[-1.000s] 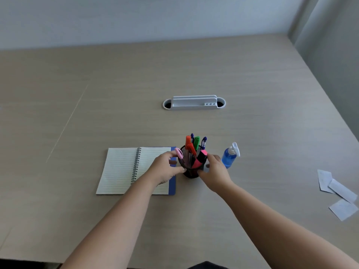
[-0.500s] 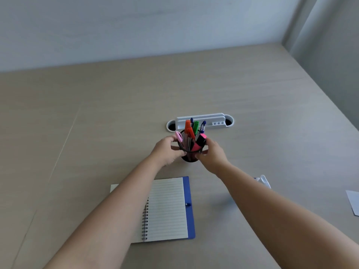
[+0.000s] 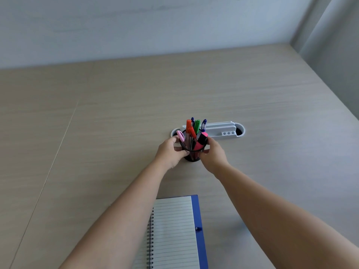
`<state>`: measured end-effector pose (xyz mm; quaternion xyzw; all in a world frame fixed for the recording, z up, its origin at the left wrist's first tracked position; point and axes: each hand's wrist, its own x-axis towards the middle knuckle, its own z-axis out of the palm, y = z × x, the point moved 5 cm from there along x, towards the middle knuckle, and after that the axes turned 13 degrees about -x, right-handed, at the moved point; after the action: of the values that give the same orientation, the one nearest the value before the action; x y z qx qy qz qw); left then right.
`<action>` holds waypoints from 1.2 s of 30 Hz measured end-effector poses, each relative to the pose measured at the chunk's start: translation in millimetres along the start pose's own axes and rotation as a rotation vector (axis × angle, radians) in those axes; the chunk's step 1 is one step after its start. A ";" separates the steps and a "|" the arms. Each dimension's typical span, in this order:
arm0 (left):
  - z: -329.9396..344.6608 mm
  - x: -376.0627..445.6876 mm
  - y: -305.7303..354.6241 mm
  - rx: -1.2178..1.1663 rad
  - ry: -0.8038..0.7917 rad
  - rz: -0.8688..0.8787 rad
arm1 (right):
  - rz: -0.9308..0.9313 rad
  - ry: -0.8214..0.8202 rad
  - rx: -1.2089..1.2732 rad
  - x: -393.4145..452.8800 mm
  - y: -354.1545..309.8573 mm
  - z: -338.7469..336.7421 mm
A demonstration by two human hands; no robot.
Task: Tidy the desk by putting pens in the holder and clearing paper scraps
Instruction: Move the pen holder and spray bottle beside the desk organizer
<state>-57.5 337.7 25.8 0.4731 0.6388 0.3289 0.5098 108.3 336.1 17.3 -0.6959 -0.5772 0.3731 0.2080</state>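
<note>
A black mesh pen holder (image 3: pixel 192 155) stands near the middle of the desk, just in front of the white cable port. It is full of pens (image 3: pixel 194 131): orange, green, blue, a pink one and a pink highlighter. My left hand (image 3: pixel 171 152) grips its left side and my right hand (image 3: pixel 212 154) grips its right side. No paper scraps are in view.
A white cable port (image 3: pixel 219 130) is set into the desk (image 3: pixel 116 123) right behind the holder. An open spiral notebook with a blue cover (image 3: pixel 174 230) lies near the front edge, between my forearms. Walls close off the back and right of the desk.
Both hands have carried the pen holder away from the notebook toward the back of the desk, up to the cable port. The spray bottle and paper scraps have dropped out of view.
</note>
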 end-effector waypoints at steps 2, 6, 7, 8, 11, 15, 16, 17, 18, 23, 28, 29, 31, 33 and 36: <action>-0.4 2.2 -0.1 -0.033 -0.010 0.002 | -0.007 0.007 -0.013 2.4 0.0 0.8; -0.3 -2.2 -0.7 -0.067 0.001 0.007 | -0.001 0.000 -0.019 2.4 2.5 1.3; 0.2 -5.3 0.0 -0.072 0.009 0.011 | -0.009 -0.005 -0.016 1.0 2.1 1.2; 1.0 -8.1 -0.3 -0.076 0.021 0.017 | -0.015 -0.011 -0.016 -1.3 1.0 0.4; 6.0 -24.2 -3.8 -0.080 0.068 0.018 | 0.004 -0.062 -0.021 -17.0 4.1 -0.2; 32.3 -66.3 -31.5 -0.090 0.026 -0.087 | 0.151 -0.155 0.080 -66.2 39.6 2.4; 41.3 -77.7 -40.4 -0.101 0.001 -0.101 | 0.178 -0.165 0.097 -81.8 52.5 2.8; 50.2 -89.5 -48.0 -0.109 -0.022 -0.112 | 0.206 -0.174 0.113 -98.9 65.9 1.7; 58.4 -99.9 -55.5 -0.097 -0.045 -0.119 | 0.235 -0.185 0.126 -116.0 79.4 -0.2; 99.0 -140.1 -67.2 0.303 -0.150 0.050 | 0.214 -0.211 0.036 -190.2 134.2 -26.2; 142.4 -142.8 -71.4 0.607 -0.182 0.122 | 0.372 -0.069 0.110 -216.2 188.2 -66.3; 148.3 -140.5 -71.4 0.650 -0.174 0.118 | 0.404 -0.009 0.162 -215.6 194.8 -75.6; 157.3 -134.6 -69.3 0.716 -0.142 0.114 | 0.407 0.092 0.244 -210.5 197.9 -93.1; 162.4 -127.5 -64.9 0.759 -0.112 0.100 | 0.331 0.124 0.207 -200.0 189.9 -104.3; 167.5 -117.2 -60.4 0.779 -0.087 0.081 | 0.194 0.072 0.098 -182.3 172.9 -107.1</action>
<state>91.3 196.8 -33.0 0.6694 0.6745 0.0614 0.3052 291.6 133.8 11.6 -0.7503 -0.4806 0.3941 0.2252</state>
